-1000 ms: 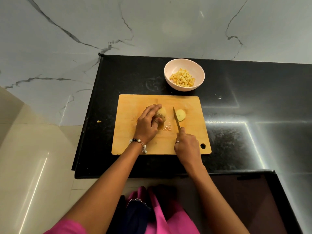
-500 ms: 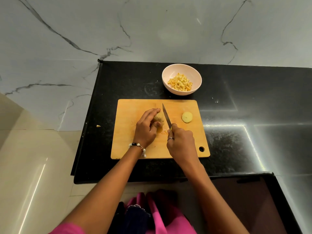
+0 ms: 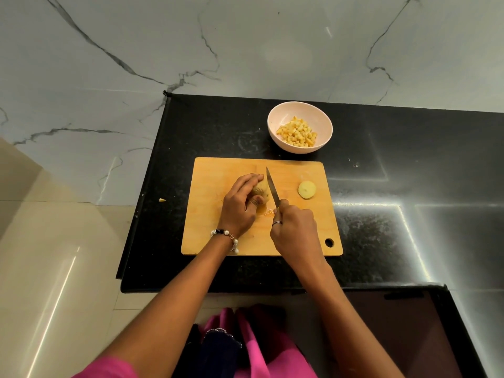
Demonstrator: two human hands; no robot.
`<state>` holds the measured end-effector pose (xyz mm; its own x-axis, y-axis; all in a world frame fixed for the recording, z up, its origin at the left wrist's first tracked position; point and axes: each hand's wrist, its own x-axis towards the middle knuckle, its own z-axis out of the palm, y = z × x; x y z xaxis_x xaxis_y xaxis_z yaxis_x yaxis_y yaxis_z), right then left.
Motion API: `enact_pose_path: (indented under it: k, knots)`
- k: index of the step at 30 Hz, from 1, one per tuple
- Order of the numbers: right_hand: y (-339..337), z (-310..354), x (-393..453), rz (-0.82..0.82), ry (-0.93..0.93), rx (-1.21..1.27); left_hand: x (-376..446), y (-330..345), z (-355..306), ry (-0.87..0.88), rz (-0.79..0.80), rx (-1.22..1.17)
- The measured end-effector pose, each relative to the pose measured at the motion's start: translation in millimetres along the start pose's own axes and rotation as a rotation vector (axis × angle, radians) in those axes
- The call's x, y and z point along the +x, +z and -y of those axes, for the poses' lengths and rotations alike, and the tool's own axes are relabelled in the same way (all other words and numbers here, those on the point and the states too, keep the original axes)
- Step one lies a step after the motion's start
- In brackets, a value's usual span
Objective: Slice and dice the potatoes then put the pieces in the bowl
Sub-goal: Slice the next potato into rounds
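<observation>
My left hand [image 3: 240,207] is curled over the potato [image 3: 261,189], fingers on top and thumb tucked against its near side, pinning it to the cutting board [image 3: 218,175]. My right hand [image 3: 296,230] is wrapped round the knife [image 3: 272,190] handle, which you can't really see under my fist, with a ring on one finger. The blade sticks out away from me and sits right against the right side of the potato, just past my left fingertips. Can't tell if the edge has actually bitten in.

One round slice [image 3: 307,189] lies flat on the board off to the right, well apart from the knife. There's a bit of wet mess on the board just in front of the potato.

Behind the board, near its far right corner, is the bowl [image 3: 281,115], pale pink, with a heap of diced potato [image 3: 296,133] in it.

All of it sits on a black stone counter [image 3: 381,165]. A small scrap [image 3: 162,199] lies on the counter left of the board. The wall behind is grey-veined marble, and there's a beaded bracelet [image 3: 227,236] on my left wrist.
</observation>
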<state>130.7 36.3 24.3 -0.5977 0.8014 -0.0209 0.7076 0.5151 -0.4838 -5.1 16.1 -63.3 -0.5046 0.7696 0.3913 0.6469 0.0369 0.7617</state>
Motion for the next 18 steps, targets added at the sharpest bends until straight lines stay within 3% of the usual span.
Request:
enact_pose_path:
  k: [8,18]
  knots:
    - [-9.8,24.9,13.9,0.075,-0.079,-0.096,0.3,-0.6,-1.3,-0.012,0.012,0.01]
    - [9.9,18.6,8.4,0.074,-0.035,-0.188,-0.3,-0.3,-3.3,0.01,-0.017,-0.008]
